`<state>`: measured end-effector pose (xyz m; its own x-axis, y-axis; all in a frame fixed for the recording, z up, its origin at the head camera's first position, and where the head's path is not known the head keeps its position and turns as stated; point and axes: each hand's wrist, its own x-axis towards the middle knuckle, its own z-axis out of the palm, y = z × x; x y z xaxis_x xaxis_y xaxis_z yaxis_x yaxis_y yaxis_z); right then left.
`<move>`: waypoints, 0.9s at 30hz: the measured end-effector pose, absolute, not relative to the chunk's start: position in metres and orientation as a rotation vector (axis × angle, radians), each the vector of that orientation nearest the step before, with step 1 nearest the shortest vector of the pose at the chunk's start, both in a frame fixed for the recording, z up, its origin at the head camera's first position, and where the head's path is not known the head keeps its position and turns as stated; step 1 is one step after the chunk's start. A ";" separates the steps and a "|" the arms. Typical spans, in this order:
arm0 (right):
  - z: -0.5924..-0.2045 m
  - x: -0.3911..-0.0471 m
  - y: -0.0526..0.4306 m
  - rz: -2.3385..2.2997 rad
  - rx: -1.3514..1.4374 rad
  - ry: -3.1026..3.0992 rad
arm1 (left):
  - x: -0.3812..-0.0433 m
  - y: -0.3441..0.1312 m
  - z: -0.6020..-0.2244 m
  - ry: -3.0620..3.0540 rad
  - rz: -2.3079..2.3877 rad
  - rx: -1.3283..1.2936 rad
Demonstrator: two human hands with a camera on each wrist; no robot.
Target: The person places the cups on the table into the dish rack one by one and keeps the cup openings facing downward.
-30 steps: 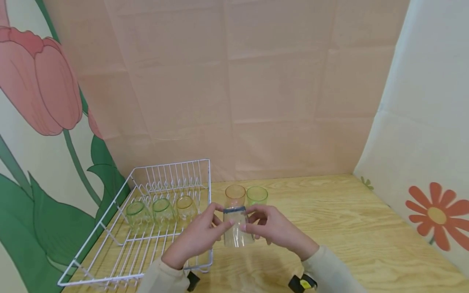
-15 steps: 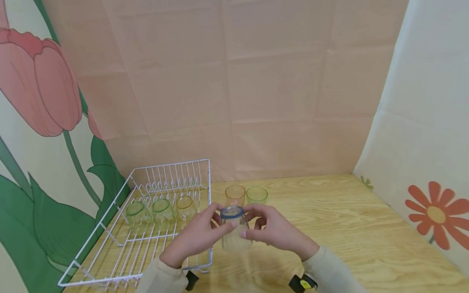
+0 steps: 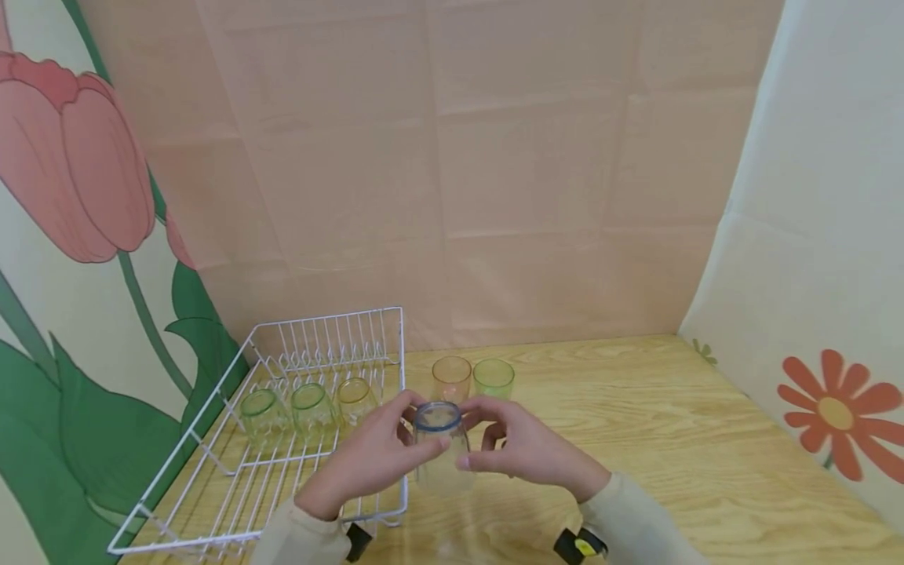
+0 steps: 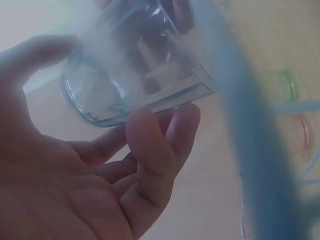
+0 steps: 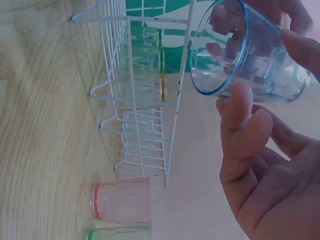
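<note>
A clear drinking glass (image 3: 443, 471) with a blue ring hangs above the table between my two hands. My left hand (image 3: 377, 451) holds it from the left, thumb on the near side and fingers behind. From the other side, my right hand (image 3: 526, 447) pinches the glass near its blue end with thumb and fingers. The right wrist view shows the blue-edged glass (image 5: 260, 60) tilted, with a thumb and fingertips against it. In the left wrist view the clear glass (image 4: 145, 70) rests on curled fingers, a thumb at its rounded end.
A white wire dish rack (image 3: 243, 463) stands at left, holding two green glasses (image 3: 311, 408) and an amber glass (image 3: 355, 402). Behind my hands, an orange glass (image 3: 450, 377) and a light green glass (image 3: 494, 378) stand on the wooden table (image 3: 650, 439).
The glass has tipped so its blue-ringed top shows as a wider oval. Both hands have moved slightly left and toward me with it. The rack and other glasses have stayed put.
</note>
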<state>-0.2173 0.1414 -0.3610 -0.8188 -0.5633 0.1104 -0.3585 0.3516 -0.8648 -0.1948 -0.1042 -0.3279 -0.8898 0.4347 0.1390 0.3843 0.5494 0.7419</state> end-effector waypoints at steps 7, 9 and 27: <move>-0.365 -0.216 0.144 -1.429 -0.849 2.418 | -0.190 -0.121 -0.311 2.763 1.295 0.590; -0.366 -0.217 0.146 -1.425 -0.846 2.429 | -0.190 -0.129 -0.306 2.795 1.281 0.547; -0.374 -0.226 0.154 -1.414 -0.766 2.475 | -0.206 -0.221 -0.288 2.923 0.973 0.229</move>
<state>-0.2257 0.1540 -0.3742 -0.8485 -0.5218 0.0882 -0.3411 0.4119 -0.8450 -0.2060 -0.2207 -0.2881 -0.9876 0.1567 -0.0026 0.1239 0.7910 0.5992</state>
